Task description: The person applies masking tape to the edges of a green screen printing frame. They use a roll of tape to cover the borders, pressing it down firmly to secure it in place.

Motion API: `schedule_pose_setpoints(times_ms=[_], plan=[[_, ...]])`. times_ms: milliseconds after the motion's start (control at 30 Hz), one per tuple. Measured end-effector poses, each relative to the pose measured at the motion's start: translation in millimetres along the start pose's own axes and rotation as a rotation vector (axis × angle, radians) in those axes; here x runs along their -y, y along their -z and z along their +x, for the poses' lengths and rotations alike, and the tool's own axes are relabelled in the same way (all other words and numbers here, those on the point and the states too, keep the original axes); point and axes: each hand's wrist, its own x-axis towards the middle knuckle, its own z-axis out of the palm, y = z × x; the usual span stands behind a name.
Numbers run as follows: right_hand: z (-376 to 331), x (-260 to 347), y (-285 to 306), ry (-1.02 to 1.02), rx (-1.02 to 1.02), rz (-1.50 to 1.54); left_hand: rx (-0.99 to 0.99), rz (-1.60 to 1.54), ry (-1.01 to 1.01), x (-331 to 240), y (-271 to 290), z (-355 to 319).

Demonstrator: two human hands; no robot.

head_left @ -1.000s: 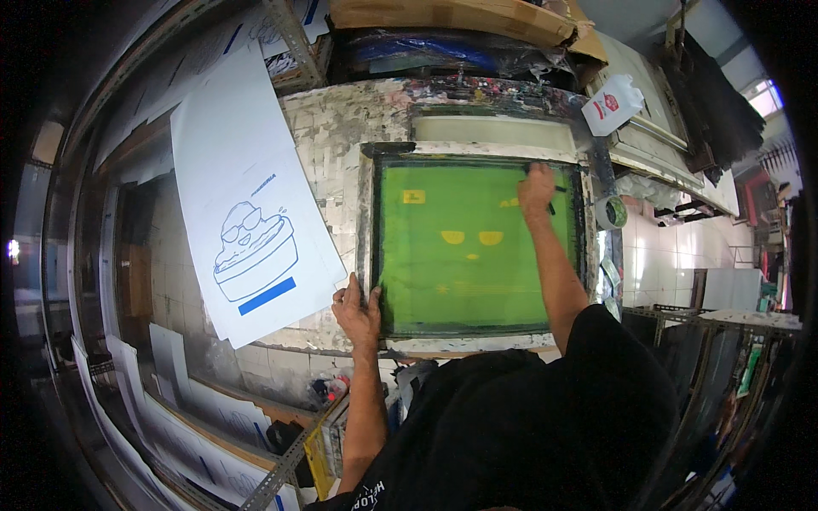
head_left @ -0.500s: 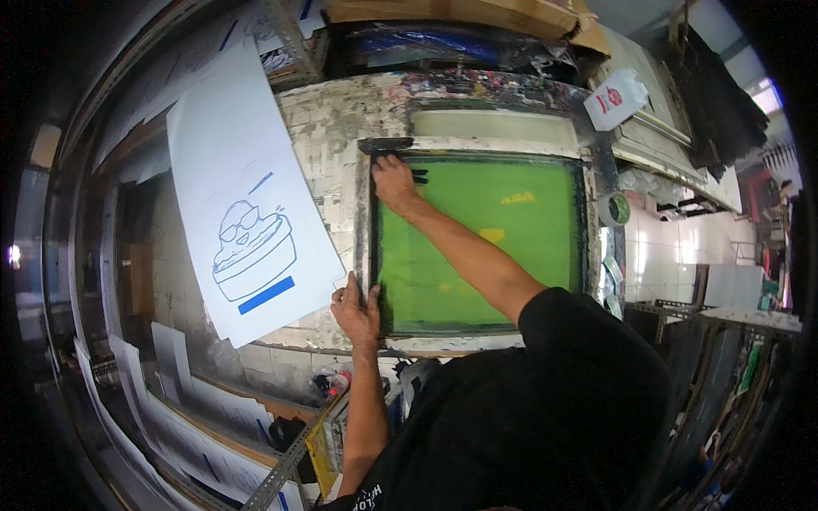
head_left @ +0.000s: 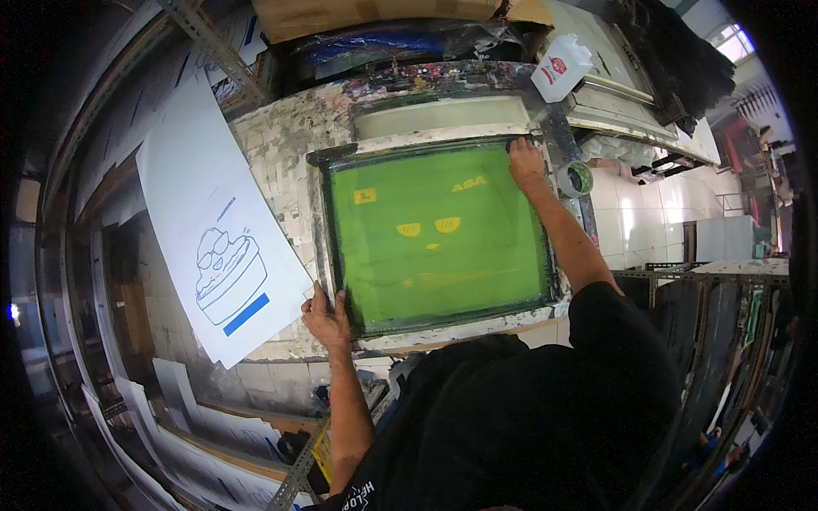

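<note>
A screen-printing frame (head_left: 503,322) with a green mesh lies flat on the worktable, its mesh marked with small yellow shapes. At the frame's near left corner, my left hand (head_left: 328,324) grips the left rail, thumb and forefinger on its two sides. My right hand (head_left: 527,162) is at the far right corner, fingers bent and pressed together on the mesh edge. A bit of something dark shows at its fingertips, too hidden to name. Left of the frame lies a large white sheet (head_left: 192,192) with a blue line drawing and a solid blue bar.
A white plastic jug (head_left: 562,68) stands at the far right, with a roll of tape (head_left: 576,178) nearer. A pale second frame (head_left: 443,119) lies behind the green screen. Printed white sheets (head_left: 230,422) stand in a rack at lower left. Metal shelving (head_left: 217,51) rises at far left.
My right hand has moved from the screen's far left corner across to its far right corner, uncovering the yellow shapes. My left hand keeps its place on the left rail. The view has shifted.
</note>
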Motion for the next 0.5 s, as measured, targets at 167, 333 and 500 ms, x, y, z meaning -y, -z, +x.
schedule_pose_setpoints(times_ms=[167, 333, 500], plan=[[13, -2, 22, 0.042, 0.115, -0.116, 0.019, -0.048, 0.016, -11, 8, 1], [7, -16, 22, -0.08, 0.022, 0.113, -0.101, -0.109, -0.074, 4, -5, 1], [16, -17, 61, -0.355, 0.133, 0.62, -0.355, -0.355, -0.104, 2, 5, -12]])
